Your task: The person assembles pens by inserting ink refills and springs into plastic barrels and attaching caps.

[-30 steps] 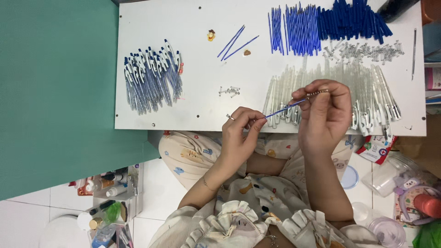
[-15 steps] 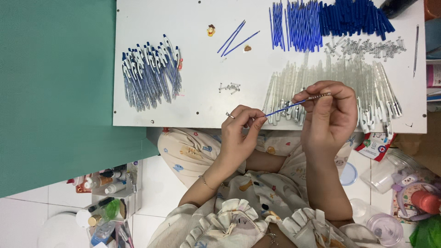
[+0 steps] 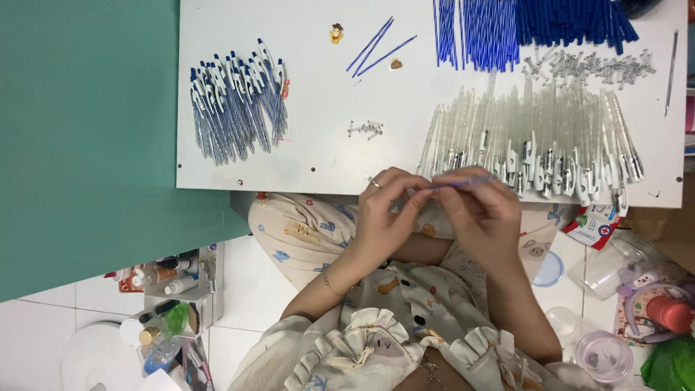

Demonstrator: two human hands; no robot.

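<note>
My left hand (image 3: 387, 210) and my right hand (image 3: 481, 213) meet at the near edge of the white board (image 3: 318, 156). Between their fingertips they pinch a thin blue pen refill (image 3: 460, 184), held nearly level. The right hand's fingers cover one end; whether a spring sits on it I cannot tell. Just beyond the hands lies a row of clear pen barrels (image 3: 536, 141). A small clump of metal springs (image 3: 367, 129) rests on the board ahead of my left hand.
A heap of finished blue-and-white pens (image 3: 235, 101) lies at the board's left. Blue refills (image 3: 485, 29), three loose refills (image 3: 376, 47) and scattered springs (image 3: 594, 66) lie along the far edge. A green wall (image 3: 87, 130), bottles (image 3: 163, 275) and plastic jars (image 3: 615, 268) surround me.
Both hands have drawn closer together and the refill has swung from slanted to nearly level. The right hand now covers more of it.
</note>
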